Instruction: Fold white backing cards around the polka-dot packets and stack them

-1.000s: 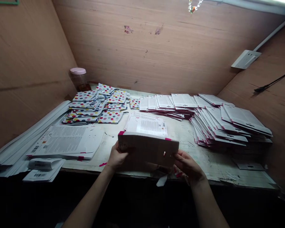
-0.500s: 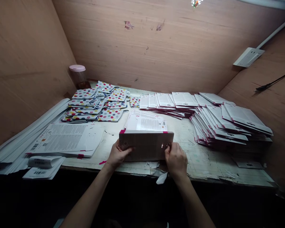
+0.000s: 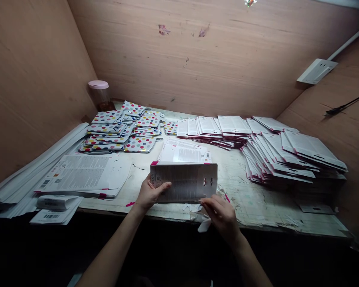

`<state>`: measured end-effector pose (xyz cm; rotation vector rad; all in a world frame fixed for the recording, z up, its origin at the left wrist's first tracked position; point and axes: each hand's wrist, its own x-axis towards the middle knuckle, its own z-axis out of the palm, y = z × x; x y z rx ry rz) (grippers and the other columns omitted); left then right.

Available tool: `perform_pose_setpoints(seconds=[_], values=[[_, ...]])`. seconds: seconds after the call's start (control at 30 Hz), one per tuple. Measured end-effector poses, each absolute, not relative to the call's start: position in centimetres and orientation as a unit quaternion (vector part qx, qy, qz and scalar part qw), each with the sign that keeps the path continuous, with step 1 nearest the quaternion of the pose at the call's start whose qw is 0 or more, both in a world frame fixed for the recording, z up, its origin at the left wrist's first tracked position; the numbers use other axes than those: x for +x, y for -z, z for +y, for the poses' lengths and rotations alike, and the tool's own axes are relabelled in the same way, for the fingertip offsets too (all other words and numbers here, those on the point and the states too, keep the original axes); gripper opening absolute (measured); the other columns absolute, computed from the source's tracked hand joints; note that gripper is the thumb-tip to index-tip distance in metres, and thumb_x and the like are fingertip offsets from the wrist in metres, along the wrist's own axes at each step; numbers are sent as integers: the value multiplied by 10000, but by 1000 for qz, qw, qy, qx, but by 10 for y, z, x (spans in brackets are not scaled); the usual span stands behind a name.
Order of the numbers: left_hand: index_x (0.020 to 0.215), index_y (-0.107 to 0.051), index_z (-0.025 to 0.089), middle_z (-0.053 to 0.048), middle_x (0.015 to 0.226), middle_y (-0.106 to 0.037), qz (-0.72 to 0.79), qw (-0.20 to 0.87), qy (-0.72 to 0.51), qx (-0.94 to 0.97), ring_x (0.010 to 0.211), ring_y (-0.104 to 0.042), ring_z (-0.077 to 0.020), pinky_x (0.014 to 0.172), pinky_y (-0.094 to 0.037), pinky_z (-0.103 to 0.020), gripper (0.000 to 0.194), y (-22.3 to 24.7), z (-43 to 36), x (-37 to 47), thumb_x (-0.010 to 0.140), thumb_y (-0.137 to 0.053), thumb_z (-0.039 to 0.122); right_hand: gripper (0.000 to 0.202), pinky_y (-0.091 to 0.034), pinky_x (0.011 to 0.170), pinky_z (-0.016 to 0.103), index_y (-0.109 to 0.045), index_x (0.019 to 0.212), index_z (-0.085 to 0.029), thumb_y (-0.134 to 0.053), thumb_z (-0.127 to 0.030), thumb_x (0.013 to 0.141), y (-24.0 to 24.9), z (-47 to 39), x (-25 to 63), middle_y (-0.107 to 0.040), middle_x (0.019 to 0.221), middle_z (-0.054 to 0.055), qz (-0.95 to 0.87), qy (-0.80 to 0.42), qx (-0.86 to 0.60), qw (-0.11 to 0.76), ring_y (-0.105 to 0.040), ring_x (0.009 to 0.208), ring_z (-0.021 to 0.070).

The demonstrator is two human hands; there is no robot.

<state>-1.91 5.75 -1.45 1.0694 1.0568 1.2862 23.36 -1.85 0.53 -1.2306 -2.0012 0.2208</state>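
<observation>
My left hand (image 3: 151,192) grips the left end of a printed cardboard sleeve (image 3: 184,184), its thumb lying across the front. Tilted up toward me above the table's front edge, this sleeve has pink corner marks on top and two small cut-outs at its right. My right hand (image 3: 223,215) is closed in a pinch at the sleeve's lower right edge; what lies between the fingertips is too small to make out. Behind the held sleeve lie more printed sleeves (image 3: 185,151), flat on the table.
Polka-dot packets (image 3: 140,144) are stacked at the back left beside a pink-lidded container (image 3: 98,93). Printed sleeves (image 3: 86,173) lie at left by long white sheets (image 3: 48,159). Heaped sleeves (image 3: 281,155) fill the right. A pink scrap (image 3: 227,197) lies near my right hand.
My right hand has moved down and left from the sleeve's right end to its lower edge, uncovering the second cut-out and a pink scrap on the table. My left hand keeps its grip.
</observation>
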Motion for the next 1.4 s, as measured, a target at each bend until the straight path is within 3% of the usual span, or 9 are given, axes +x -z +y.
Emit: perform_pose_setpoints(seconds=[0.1,0.2,0.33,0.43,0.8,1.03,1.13,1.23,1.4], values=[[1153,-576,145,-106,1057,-731,442,555,-539,453,994,-691,-252,909,-546,-374,618,15,58,-20,621,-846,303,204,-440,536,278,-704,762,-238,-579,-319,902,-18,-20,248,-630,632,25,-765,-262,-459,367,-578,558,163],[1155,-575,152,-108,1087,-724,438,561,-536,455,1022,-682,-251,928,-536,-374,613,14,57,-21,622,-847,287,298,-397,509,276,-599,615,-220,-628,-372,869,-19,-9,263,-537,541,-5,-678,-259,-531,437,-487,490,137],[1126,-576,140,-116,1067,-729,436,560,-538,455,1009,-687,-258,927,-537,-385,601,15,58,-20,613,-851,289,293,-471,630,281,-592,887,-227,-744,-439,754,-14,14,268,-609,782,12,-543,-316,-573,526,-553,685,161],[1087,-576,139,-114,1052,-733,435,557,-541,456,996,-691,-258,923,-538,-387,573,15,58,-20,608,-852,290,369,-506,727,319,-617,968,-208,-720,-489,753,-14,25,266,-663,908,62,-543,-403,-542,498,-612,827,205],[1013,-618,157,-95,1014,-749,422,561,-541,463,995,-691,-281,901,-548,-387,534,19,55,-21,558,-869,283,232,-406,519,237,-521,743,-223,-718,-336,697,1,28,250,-546,636,-40,-493,-360,-591,527,-476,561,123],[1040,-599,157,-102,1072,-733,421,560,-546,460,1037,-677,-272,938,-532,-392,538,19,57,-21,585,-857,281,342,-533,702,330,-639,990,-195,-686,-446,763,-13,22,256,-695,909,57,-498,-490,-519,492,-642,796,216],[1032,-609,152,-109,1063,-735,419,567,-539,461,1039,-675,-285,924,-540,-398,542,19,58,-20,568,-864,270,362,-538,688,330,-651,1081,-204,-683,-426,796,-23,14,266,-702,958,65,-487,-563,-483,460,-650,792,215],[1028,-620,153,-106,1037,-742,418,569,-538,460,1022,-681,-291,917,-543,-401,563,17,58,-20,537,-871,268,372,-534,624,320,-671,1053,-193,-710,-418,760,-24,12,263,-707,872,61,-487,-520,-515,477,-642,715,212],[1033,-625,153,-99,1004,-749,418,568,-537,463,979,-695,-284,897,-550,-398,549,16,56,-21,547,-852,271,318,-529,647,310,-672,954,-176,-696,-386,717,-8,17,246,-704,881,67,-473,-426,-566,524,-643,780,231]])
